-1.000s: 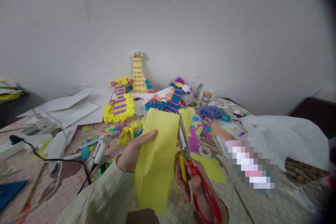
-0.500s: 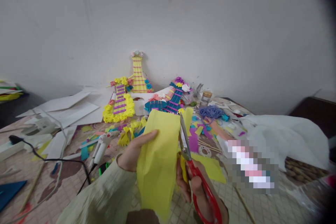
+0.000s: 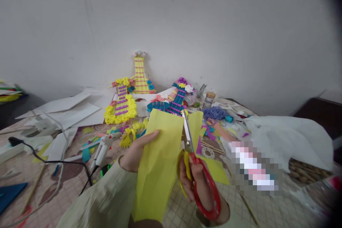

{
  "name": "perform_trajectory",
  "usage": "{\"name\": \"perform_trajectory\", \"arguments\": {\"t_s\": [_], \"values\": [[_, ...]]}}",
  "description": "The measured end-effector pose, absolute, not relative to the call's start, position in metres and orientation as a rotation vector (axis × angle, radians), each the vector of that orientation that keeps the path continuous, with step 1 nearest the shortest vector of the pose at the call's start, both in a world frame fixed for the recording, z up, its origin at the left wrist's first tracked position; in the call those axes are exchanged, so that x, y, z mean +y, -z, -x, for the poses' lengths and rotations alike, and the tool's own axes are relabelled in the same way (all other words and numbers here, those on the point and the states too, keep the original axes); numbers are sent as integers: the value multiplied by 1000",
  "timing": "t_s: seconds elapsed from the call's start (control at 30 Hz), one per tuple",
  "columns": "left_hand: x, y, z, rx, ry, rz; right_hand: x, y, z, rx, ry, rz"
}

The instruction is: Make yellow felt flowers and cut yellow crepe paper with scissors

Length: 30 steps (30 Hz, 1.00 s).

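My left hand (image 3: 136, 151) grips a long sheet of yellow crepe paper (image 3: 161, 164) by its left side, thumb on the front face and the other fingers hidden behind. In my right hand (image 3: 199, 181) are scissors with red and yellow handles (image 3: 207, 188), fingers through the loops. Their blades (image 3: 187, 130) point upward along the sheet's right edge and look nearly closed. Just right of the blades a strip of yellow paper (image 3: 195, 126) stands up. Another flat yellow piece (image 3: 215, 169) lies on the table behind my right hand.
A white glue gun (image 3: 103, 149) with a black cord lies at left. Decorated yellow (image 3: 121, 103) and blue woven pieces (image 3: 176, 101) lean near the wall. Blue-purple yarn (image 3: 215, 113), a lidded jar (image 3: 210, 98) and a white bag (image 3: 294, 139) are at right. White boards (image 3: 66, 107) lie at far left.
The scissor blades have drawn closer together, and the handles have come nearer each other. The strip right of the blades leans farther right and looks wider. The sheet's lower end has swung left.
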<state>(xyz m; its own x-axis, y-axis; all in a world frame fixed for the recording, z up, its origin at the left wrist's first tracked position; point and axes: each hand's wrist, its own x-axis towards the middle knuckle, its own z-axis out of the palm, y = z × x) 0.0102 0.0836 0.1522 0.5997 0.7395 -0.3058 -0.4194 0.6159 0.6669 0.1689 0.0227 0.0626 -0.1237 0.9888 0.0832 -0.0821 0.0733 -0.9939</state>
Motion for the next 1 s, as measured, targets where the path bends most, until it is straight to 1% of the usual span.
{"name": "perform_trajectory", "arguments": {"t_s": [0.17, 0.43, 0.6, 1.0], "values": [[97, -149, -12, 741, -750, -520, 44, -67, -183, -1172, -1251, 1015], [109, -138, -12, 585, -820, -462, 60, -58, -183, -1109, -1307, 939], [107, -137, -14, 531, -998, -472, 55, -53, -172, -1135, -1418, 879], [94, -130, -3, 509, -1358, -446, 60, -59, -197, -1232, -1334, 974]]}}
